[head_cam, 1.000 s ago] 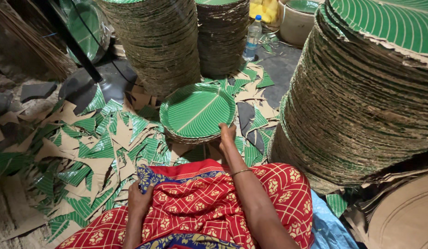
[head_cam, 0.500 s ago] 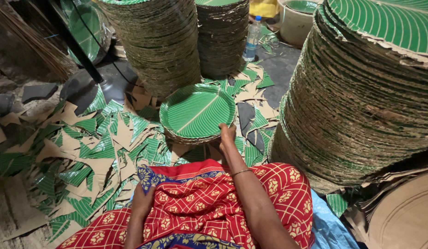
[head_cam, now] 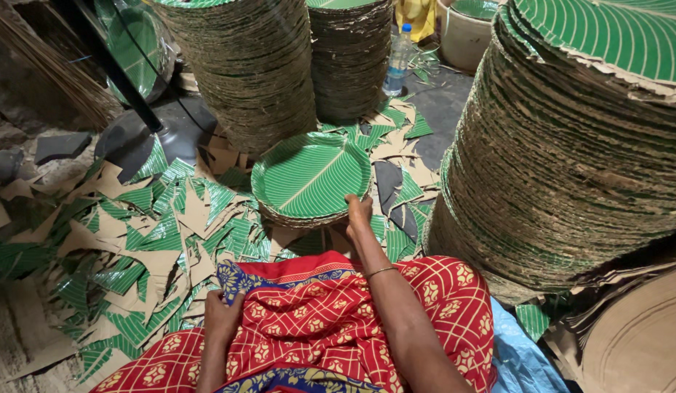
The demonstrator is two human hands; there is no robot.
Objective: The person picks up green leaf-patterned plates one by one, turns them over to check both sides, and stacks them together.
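The right hand (head_cam: 358, 212) is in the middle of the frame, and its fingers are bent over the near rim of the top green plate (head_cam: 311, 175). This plate lies on a low pile among paper scraps (head_cam: 156, 233) on the floor. The left hand (head_cam: 223, 314) is at the lower left and grips a fold of the red cloth (head_cam: 316, 327). Tall plate stacks (head_cam: 556, 167) stand on the right side and at the top. A bottle (head_cam: 398, 62) stands at the top centre.
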